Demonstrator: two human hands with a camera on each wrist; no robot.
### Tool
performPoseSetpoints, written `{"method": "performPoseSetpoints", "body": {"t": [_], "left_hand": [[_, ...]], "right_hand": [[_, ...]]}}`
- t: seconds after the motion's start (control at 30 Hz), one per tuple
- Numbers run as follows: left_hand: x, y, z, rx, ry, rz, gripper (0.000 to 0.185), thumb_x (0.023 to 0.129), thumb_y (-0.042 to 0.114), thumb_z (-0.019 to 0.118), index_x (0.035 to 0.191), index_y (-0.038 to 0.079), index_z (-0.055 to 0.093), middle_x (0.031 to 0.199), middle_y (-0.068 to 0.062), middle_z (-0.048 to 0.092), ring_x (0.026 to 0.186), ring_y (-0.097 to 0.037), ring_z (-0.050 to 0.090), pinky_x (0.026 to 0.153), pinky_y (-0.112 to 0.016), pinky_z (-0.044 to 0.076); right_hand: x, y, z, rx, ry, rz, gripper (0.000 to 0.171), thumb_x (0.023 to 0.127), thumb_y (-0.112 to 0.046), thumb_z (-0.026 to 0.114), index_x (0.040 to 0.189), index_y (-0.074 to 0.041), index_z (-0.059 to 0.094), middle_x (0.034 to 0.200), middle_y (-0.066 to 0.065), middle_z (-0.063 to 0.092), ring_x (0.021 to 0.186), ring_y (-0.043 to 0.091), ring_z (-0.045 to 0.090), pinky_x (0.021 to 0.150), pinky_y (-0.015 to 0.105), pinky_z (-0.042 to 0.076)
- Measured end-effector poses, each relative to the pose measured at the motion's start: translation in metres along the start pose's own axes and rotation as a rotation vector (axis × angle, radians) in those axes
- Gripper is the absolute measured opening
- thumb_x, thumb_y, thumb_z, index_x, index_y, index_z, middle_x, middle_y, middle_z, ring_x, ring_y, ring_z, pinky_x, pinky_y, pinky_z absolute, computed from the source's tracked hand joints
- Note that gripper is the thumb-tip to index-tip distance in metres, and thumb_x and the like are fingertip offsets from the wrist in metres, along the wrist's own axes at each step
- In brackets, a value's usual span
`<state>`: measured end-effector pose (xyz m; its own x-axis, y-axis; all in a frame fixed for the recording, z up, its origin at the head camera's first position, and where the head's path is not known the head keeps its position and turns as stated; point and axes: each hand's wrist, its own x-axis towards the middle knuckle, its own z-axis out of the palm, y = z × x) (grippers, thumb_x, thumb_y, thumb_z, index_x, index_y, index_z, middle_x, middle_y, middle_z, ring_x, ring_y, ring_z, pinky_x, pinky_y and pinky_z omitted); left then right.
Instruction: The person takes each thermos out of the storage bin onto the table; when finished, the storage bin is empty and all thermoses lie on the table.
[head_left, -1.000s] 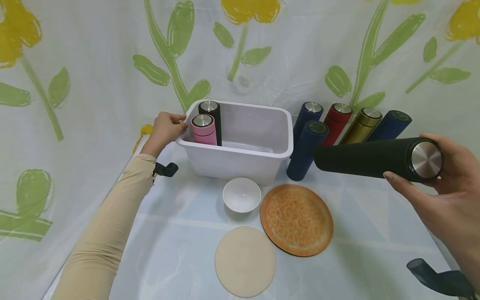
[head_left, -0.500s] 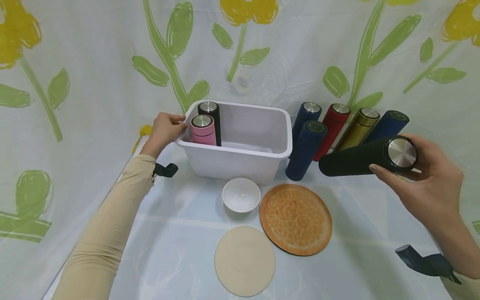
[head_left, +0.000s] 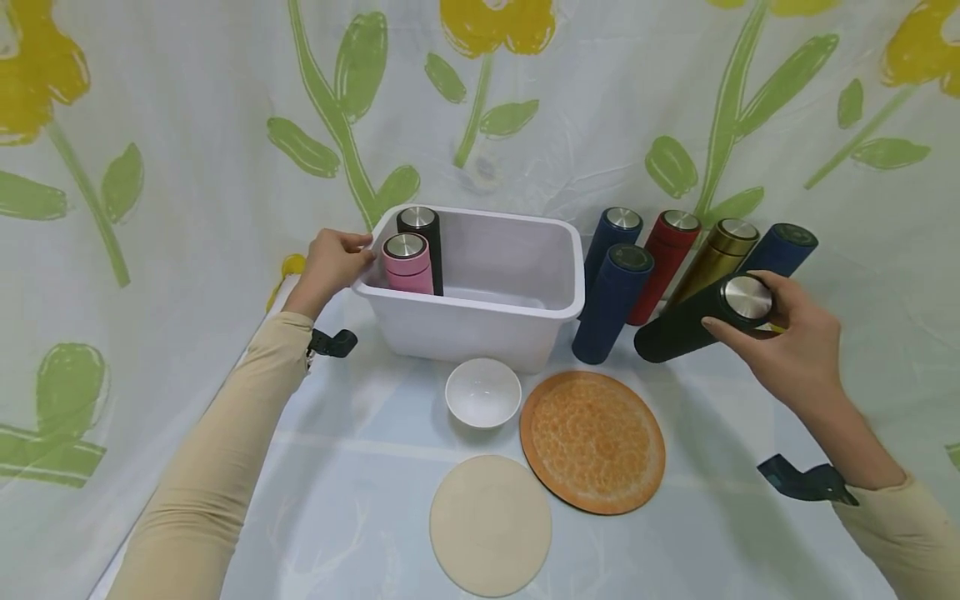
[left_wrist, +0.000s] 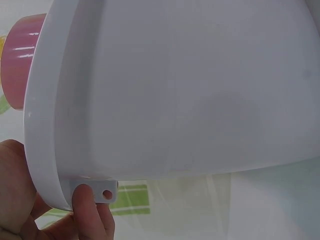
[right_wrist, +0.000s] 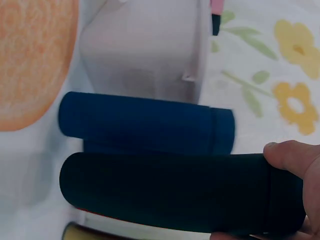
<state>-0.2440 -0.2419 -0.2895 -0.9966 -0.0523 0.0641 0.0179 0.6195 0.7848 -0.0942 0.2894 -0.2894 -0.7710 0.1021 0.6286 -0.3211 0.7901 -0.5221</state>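
Right of white tub: right hand clamped on black flask near cap; rigid, smooth, likely slippery. Left hand grips tub rim.

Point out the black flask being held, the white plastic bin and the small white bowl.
Black cylindrical flask with steel cap [head_left: 678, 331], head view, on its dark body.
White rectangular plastic bin [head_left: 465, 329], head view, on its front wall.
Small white bowl [head_left: 483, 392], head view, on its inner surface.

Two flasks stand in the tub's left end; five flasks stand right of it.
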Motion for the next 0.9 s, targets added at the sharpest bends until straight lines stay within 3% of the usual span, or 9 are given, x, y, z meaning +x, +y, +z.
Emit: {"method": "performPoseSetpoints", "body": {"t": [0.13,0.37,0.67,0.9], "left_hand": [[-0.001,-0.003,0.002,-0.002,0.001,-0.008,0.041,0.1,0.014,0.06,0.138,0.003,0.058,0.131,-0.025,0.059,0.107,-0.034,0.058,0.091,-0.045,0.055],[0.0,-0.005,0.003,0.001,0.009,-0.007,0.041,0.099,0.014,0.06,0.138,0.003,0.059,0.129,-0.025,0.06,0.106,-0.035,0.058,0.091,-0.045,0.055],[0.003,-0.001,0.0,0.008,0.009,0.007,0.041,0.099,0.013,0.06,0.139,0.003,0.058,0.129,-0.026,0.06,0.107,-0.035,0.058,0.092,-0.046,0.054],[0.004,-0.001,0.001,0.008,0.006,0.005,0.041,0.099,0.014,0.06,0.139,0.003,0.058,0.129,-0.026,0.059,0.108,-0.036,0.059,0.093,-0.046,0.054]], "right_hand": [[0.005,0.009,0.013,-0.021,-0.049,0.015,0.069,0.075,-0.01,0.089,0.134,0.002,0.056,0.118,0.022,0.064,0.087,-0.013,0.046,0.073,0.002,0.037],[0.008,0.021,0.027,-0.057,-0.107,0.064,0.068,0.079,-0.018,0.087,0.135,0.002,0.055,0.119,0.024,0.064,0.087,0.003,0.048,0.068,0.01,0.037],[0.017,0.021,0.029,-0.072,-0.163,0.058,0.067,0.08,-0.022,0.086,0.134,0.003,0.054,0.114,0.022,0.062,0.083,0.016,0.046,0.064,0.018,0.035],[0.028,0.021,0.027,-0.109,-0.223,0.083,0.072,0.082,-0.028,0.084,0.137,0.004,0.05,0.115,0.026,0.06,0.09,0.031,0.049,0.065,0.025,0.036]]}}
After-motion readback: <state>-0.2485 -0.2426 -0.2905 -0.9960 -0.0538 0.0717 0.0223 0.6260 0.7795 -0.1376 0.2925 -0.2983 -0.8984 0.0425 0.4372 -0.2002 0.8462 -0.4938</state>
